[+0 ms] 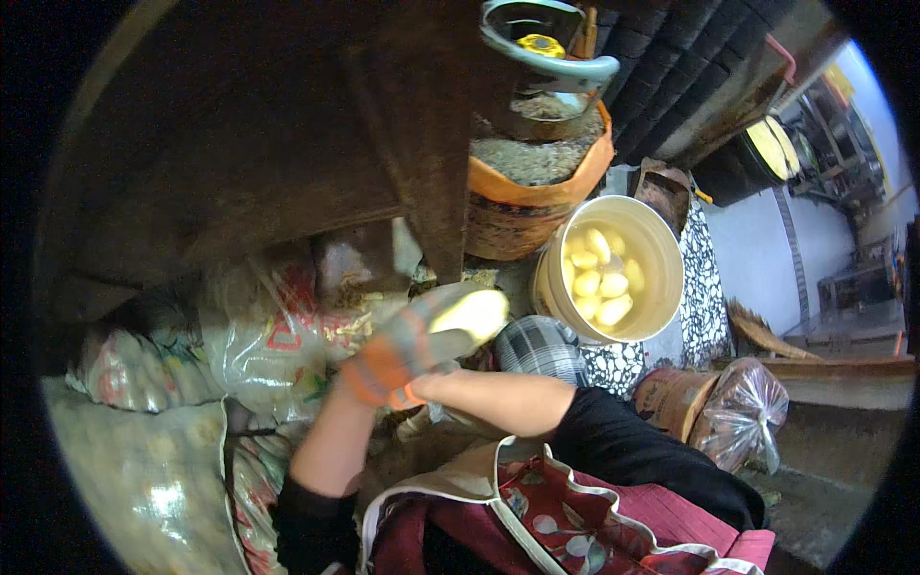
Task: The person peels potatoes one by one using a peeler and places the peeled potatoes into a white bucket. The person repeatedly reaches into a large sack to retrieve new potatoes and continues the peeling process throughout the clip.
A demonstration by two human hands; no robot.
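Observation:
My left hand [399, 341], in an orange and grey work glove, is closed around a peeled, pale yellow potato [474, 314]. The glove is blurred. Crossing from the right, my right hand [411, 395] is mostly hidden behind the left glove; only an orange glove cuff and a little grey show, so what it holds cannot be seen. Right of the potato, apart from it, stands a pale plastic bucket [672, 248] containing several peeled potatoes [613, 285] in cloudy water. Below the hands, blurred scraps that look like peelings [352, 327] lie around.
An orange-rimmed sack of grainy material [532, 162] stands behind the bucket, with a handled container [550, 100] on it. Dark wooden boards [424, 144] overhang the left. Filled plastic sacks [144, 460] crowd the lower left. A tied clear bag [744, 410] and a broom [762, 330] are at right.

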